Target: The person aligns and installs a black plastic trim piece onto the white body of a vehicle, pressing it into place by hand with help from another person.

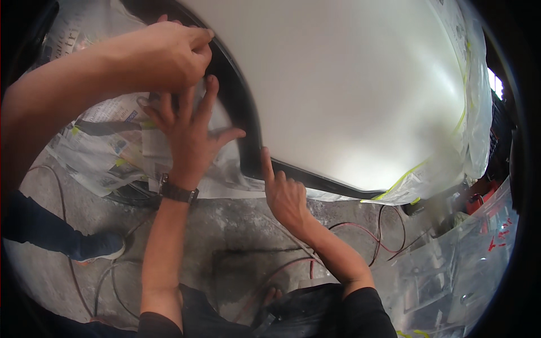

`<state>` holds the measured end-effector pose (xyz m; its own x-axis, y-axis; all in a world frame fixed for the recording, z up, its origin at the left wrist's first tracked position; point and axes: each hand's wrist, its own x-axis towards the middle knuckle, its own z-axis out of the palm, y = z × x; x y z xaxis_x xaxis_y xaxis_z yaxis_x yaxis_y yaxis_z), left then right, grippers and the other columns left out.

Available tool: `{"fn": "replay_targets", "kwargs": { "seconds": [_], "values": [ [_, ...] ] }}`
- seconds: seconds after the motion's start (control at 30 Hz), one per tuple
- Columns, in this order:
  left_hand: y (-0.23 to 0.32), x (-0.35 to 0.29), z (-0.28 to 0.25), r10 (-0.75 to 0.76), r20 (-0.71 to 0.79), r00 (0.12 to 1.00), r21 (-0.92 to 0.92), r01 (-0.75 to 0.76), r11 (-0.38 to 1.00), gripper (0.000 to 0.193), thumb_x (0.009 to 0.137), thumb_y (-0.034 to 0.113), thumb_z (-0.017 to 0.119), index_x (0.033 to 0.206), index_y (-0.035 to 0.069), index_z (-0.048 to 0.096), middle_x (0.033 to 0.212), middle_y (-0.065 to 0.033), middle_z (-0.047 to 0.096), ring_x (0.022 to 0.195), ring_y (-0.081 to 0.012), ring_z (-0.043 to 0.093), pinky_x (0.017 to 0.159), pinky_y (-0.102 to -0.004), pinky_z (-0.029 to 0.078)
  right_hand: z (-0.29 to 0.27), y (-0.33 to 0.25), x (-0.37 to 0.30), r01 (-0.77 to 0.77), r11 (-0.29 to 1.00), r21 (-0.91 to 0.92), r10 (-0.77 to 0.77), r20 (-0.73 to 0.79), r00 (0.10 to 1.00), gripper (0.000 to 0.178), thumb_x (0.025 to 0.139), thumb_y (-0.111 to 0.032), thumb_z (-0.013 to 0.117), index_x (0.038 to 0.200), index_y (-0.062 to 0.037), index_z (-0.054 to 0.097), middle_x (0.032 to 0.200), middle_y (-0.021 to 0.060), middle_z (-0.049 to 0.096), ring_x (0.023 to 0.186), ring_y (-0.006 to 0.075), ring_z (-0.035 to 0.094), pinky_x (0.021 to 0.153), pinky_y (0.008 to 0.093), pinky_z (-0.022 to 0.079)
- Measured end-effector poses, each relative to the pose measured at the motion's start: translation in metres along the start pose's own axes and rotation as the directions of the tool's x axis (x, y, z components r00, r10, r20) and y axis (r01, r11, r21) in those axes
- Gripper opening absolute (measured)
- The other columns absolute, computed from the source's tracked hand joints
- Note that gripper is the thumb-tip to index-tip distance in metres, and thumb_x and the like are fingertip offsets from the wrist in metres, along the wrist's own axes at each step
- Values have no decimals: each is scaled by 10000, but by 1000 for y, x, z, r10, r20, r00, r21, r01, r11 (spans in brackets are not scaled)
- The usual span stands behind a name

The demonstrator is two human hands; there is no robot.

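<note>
My left hand [190, 129], with a dark watch [179, 192] on its wrist, is open with fingers spread beside the black curved trim [241, 107]. Its thumb tip points toward that trim; I cannot tell whether it touches. My right hand [284, 194] holds nothing. Its index finger is stretched out to the trim's edge where it borders the pale, glossy body panel [349, 96], and the other fingers are curled. From the left reaches a co-worker's arm, whose hand [174, 53] pinches at the trim's upper stretch; what it grips, if anything, is hidden.
Newspaper [121, 115] and clear plastic film [84, 163] cover the area left of the trim. More film with yellow-green tape [406, 180] edges the panel's right side. Hoses [360, 225] lie across the concrete floor [236, 225]. A co-worker's shoe [107, 248] stands at left.
</note>
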<state>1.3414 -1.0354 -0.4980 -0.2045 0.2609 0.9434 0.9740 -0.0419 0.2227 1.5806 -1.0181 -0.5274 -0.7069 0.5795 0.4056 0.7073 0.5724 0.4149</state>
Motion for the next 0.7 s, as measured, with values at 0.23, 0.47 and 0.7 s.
{"fn": "replay_targets", "kwargs": {
  "seconds": [0.23, 0.47, 0.7],
  "values": [
    [-2, 1, 2, 30, -33, 999, 13, -30, 999, 1089, 641, 763, 734, 1545, 229, 445, 1613, -113, 354, 1494, -434, 182, 1145, -730, -22, -15, -1, 32, -45, 997, -61, 34, -175, 984, 911, 793, -80, 629, 1613, -63, 232, 595, 28, 515, 436, 169, 554, 384, 339, 465],
    [-3, 1, -4, 21, 18, 1000, 10, -21, 1000, 1042, 670, 724, 754, 1525, 201, 472, 1592, -115, 374, 1493, -436, 183, 1149, -727, -1, -52, -7, 61, -40, 999, -19, 36, -167, 985, 896, 820, -77, 621, 1617, -72, 212, 627, 50, 538, 441, 193, 570, 390, 354, 465],
    [-1, 2, -6, 45, 19, 999, -33, -44, 998, 1020, 703, 698, 749, 1497, 109, 496, 1560, -117, 406, 1485, -440, 194, 1151, -714, 9, -69, -10, 72, -51, 998, 22, 53, -143, 988, 884, 846, -49, 594, 1618, -53, 164, 695, 121, 611, 489, 261, 634, 427, 392, 515]
  ]
}}
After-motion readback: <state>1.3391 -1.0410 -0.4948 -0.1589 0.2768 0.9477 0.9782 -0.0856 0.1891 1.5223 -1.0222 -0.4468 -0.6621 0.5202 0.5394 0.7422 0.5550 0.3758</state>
